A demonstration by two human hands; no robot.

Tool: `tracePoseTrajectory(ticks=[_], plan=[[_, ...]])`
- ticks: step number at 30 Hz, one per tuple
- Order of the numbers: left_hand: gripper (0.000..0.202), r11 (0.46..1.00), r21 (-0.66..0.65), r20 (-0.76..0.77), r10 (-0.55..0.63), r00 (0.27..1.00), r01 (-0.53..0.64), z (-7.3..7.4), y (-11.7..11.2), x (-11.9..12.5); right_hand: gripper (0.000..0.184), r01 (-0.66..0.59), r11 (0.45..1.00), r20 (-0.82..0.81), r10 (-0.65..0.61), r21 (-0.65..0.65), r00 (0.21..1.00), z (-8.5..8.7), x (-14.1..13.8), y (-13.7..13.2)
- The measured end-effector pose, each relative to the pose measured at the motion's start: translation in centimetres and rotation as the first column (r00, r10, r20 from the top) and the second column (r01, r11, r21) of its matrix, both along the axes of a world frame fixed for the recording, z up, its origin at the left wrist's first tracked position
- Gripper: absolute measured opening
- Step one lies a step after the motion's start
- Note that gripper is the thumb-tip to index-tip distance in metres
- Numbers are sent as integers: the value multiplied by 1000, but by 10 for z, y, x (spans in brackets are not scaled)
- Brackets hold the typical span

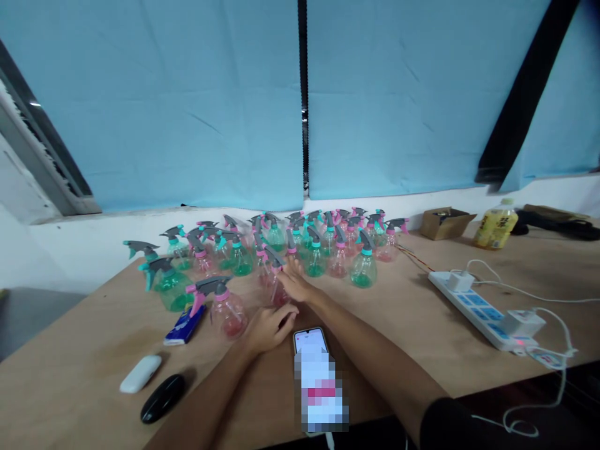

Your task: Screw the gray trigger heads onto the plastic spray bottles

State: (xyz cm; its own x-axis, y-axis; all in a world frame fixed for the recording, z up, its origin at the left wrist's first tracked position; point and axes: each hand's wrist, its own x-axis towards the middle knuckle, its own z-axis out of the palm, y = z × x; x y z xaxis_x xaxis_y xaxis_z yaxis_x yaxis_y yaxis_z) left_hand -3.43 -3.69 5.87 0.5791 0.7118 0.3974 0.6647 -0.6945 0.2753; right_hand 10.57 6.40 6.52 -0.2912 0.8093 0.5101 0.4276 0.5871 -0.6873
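on the surface (pixel 403 312), head view: your right hand (pixel 296 282) lies against a pink spray bottle (pixel 278 294), grip unclear; your left hand (pixel 268 329), loosely curled, looks empty, nearer you. best steady the bottle low, upright, clear of neighbouring bottles (pixel 315 266).

From here I see one cam, worn on the person's head, pitched forward and down over the table (pixel 398 312). Forearms (pixel 375 365) run in from the bottom edge; left hand (pixel 267 329) and right hand (pixel 296 282) sit near centre, close to the lens. Spray bottles (pixel 363 270) are around and past them, mid-range. Blue curtain (pixel 197 112) behind fills the top, roughly square-on. Wide coverage: table's near edge shows lower right.
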Motion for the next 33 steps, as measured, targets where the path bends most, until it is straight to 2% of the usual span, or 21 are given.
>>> tracePoseTrajectory(ticks=[3, 6, 9, 14, 18, 20, 22, 24, 25, 28, 31, 33], plan=[[25, 999, 33, -3, -12, 1000, 12, -2, 0, 1, 47, -128, 992, 75, 127, 14, 989, 10, -7, 2], [25, 998, 50, -1, -35, 999, 35, -4, 0, 2, 47, -300, 946, -23, 305, 121, 952, 19, -17, 4], [25, 998, 39, -15, -55, 998, 55, -4, 0, 3, 49, -359, 916, -138, 384, 178, 913, 27, -27, 4], [24, 999, -2, 22, -36, 999, 36, -1, 3, 1, 45, -370, 927, -113, 374, 55, 921, 42, -41, -3], [24, 1000, -19, 39, -8, 999, 9, 0, 3, 0, 43, -362, 931, -55, 359, -50, 932, 41, -46, -2], [25, 999, -35, 37, 0, 999, 1, 0, 2, -1, 41, -281, 958, -55, 278, -60, 959, 38, -46, 1], [26, 999, -52, 34, 8, 999, -7, 0, 1, 0, 36, -111, 994, -93, 111, 4, 990, 36, -42, 4], [27, 998, -63, 26, 15, 1000, -13, 0, 1, 1, 34, 51, 995, -118, -41, 88, 992, 38, -36, 6], [26, 998, -63, 21, 15, 1000, -14, 0, 1, 1, 35, 90, 989, -111, -77, 118, 991, 40, -33, 6], [26, 998, -55, 14, -1, 1000, 2, 0, 0, 4, 44, 22, 991, -16, -20, 134, 1000, 47, -27, 8], [26, 999, -44, 15, -20, 1000, 20, 0, 0, 4, 43, -89, 994, 60, 85, 71, 995, 53, -28, 13], [25, 999, -34, 13, -16, 1000, 16, 1, 0, 3, 43, -101, 994, 71, 98, 32, 993, 54, -31, 17]])
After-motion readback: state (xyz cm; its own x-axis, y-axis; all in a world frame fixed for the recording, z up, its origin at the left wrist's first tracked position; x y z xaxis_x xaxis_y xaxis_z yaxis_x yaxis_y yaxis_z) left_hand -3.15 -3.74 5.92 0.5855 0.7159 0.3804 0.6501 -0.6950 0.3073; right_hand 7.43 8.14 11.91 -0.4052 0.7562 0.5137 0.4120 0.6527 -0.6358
